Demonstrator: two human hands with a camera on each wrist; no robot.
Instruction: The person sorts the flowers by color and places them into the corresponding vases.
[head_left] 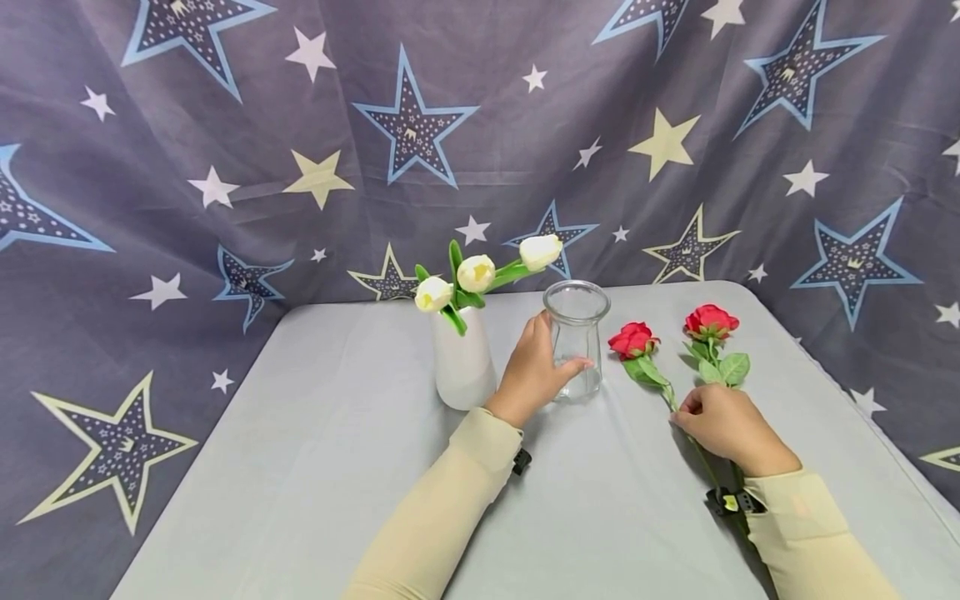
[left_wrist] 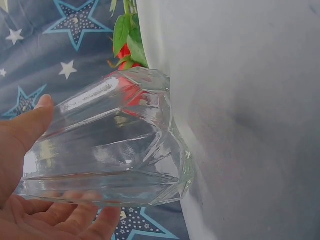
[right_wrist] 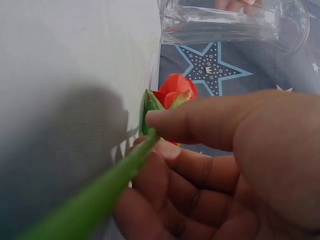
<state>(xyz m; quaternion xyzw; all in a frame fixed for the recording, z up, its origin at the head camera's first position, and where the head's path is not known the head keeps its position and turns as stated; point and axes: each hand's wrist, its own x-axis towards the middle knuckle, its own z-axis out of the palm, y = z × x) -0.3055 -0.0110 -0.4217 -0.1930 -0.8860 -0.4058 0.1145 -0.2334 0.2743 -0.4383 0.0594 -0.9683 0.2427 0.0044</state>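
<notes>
My left hand (head_left: 531, 375) holds a clear glass vase (head_left: 577, 337) upright at the back of the table. Its thumb lies along the near side and its fingers reach round the far side; the left wrist view shows the faceted glass (left_wrist: 125, 150) between them. My right hand (head_left: 723, 425) pinches the green stem (right_wrist: 100, 192) of a red rose (head_left: 633, 340) between thumb and fingertips. That rose lies pointing away, right of the glass vase, its bloom (right_wrist: 175, 92) partly behind the thumb in the right wrist view. A second red rose (head_left: 711, 321) lies to its right, its stem partly hidden by the right hand.
A white vase (head_left: 463, 367) holding several white tulips (head_left: 476, 273) stands just left of the left hand. One tulip leans right toward the glass rim. Behind the grey-covered table (head_left: 300, 500) hangs a star-patterned cloth (head_left: 465, 92).
</notes>
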